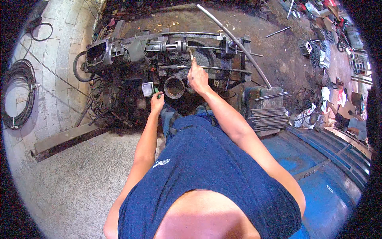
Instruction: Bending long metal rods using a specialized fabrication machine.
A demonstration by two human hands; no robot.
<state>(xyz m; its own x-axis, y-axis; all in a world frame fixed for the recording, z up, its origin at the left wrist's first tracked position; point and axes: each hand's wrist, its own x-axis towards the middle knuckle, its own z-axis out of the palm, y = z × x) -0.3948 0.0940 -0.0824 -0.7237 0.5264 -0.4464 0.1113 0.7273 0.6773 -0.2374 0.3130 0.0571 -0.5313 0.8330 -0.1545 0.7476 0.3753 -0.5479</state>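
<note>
In front of me stands a dark, greasy machine with long metal rods [193, 67] and a bright ridged spindle [167, 46]. My right hand [197, 76] reaches over the rods, its fingers closed round a thin tan stick [191, 53]. The tip of that stick is by the end of the spindle; its exact kind is too small to tell. Lower and to the left, my left hand [157, 102] is closed on a small green handle [158, 94]. Just beside it is a pale square box [147, 89]. A round, rusty pipe mouth [174, 87] opens between my two hands.
A long metal bar [234, 40] leans across the machine's right side. Stacked thin rods [268, 118] lie on a block at right, near a blue panel [318, 179]. A coiled black cable [18, 93] hangs on the left wall. Scattered clutter fills the far right.
</note>
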